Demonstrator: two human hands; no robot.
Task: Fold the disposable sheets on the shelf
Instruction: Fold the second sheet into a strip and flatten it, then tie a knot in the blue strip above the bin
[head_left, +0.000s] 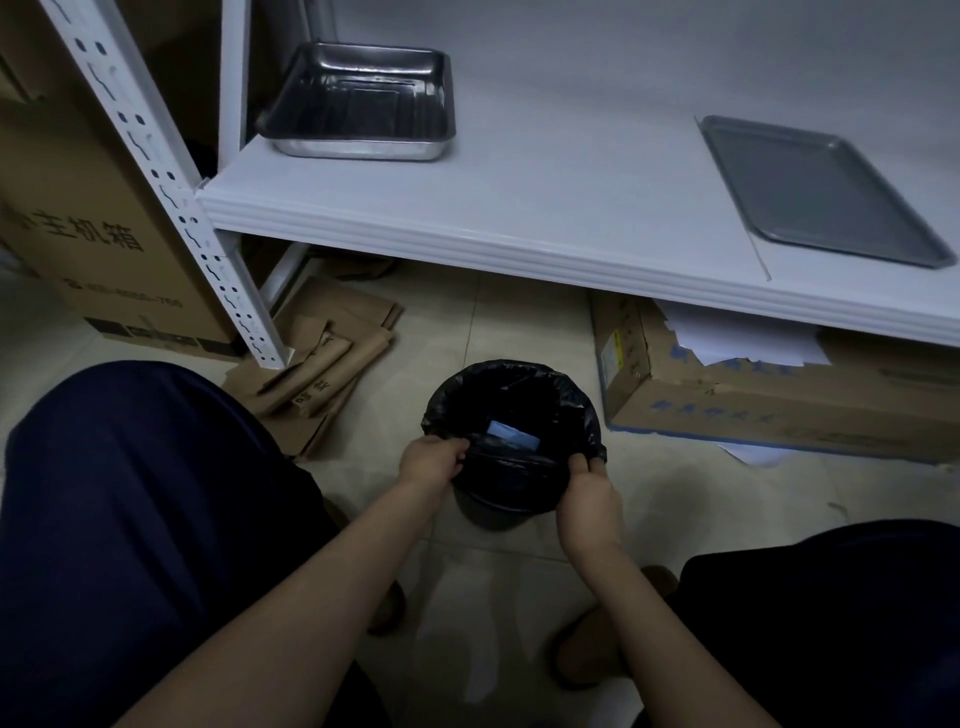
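Note:
A small bin lined with a black plastic bag (519, 395) stands on the floor below the white shelf (545, 208). My left hand (431, 460) grips the near left edge of the bag. On the near right edge my right hand (587, 486) pinches the same bag. Inside the bin lies a folded pale blue sheet (511, 434), partly hidden by the bag's folds. No sheets lie on the shelf top.
A deep steel pan (363, 98) sits at the shelf's back left and a flat grey tray (815, 187) at its right. Cardboard boxes (727, 400) with white paper, flattened brown cardboard (322, 364) and a large carton (78, 208) surround the bin. My knees flank it.

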